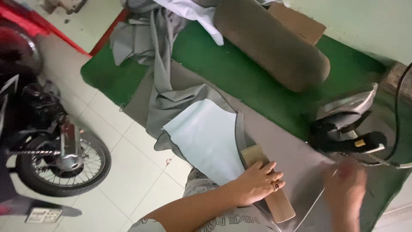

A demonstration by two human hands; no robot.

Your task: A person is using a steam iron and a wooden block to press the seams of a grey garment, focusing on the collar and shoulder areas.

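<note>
My left hand [257, 182] lies flat, fingers spread, on a wooden block [281, 206] that rests on grey fabric [279, 141] and a pale blue fabric piece [208, 135] on the ironing table. My right hand [345, 191] is blurred by motion at the lower right, just below a black and silver iron [347, 129]; it appears near a thin cord or thread, and its grip cannot be made out.
A brown padded roll [270, 41] lies across the green table cover [240, 73] at the back. Loose grey and white cloth [150, 38] is heaped at the far left. A motorcycle [47, 146] stands on the tiled floor to the left. Cardboard [300, 23] sits behind the roll.
</note>
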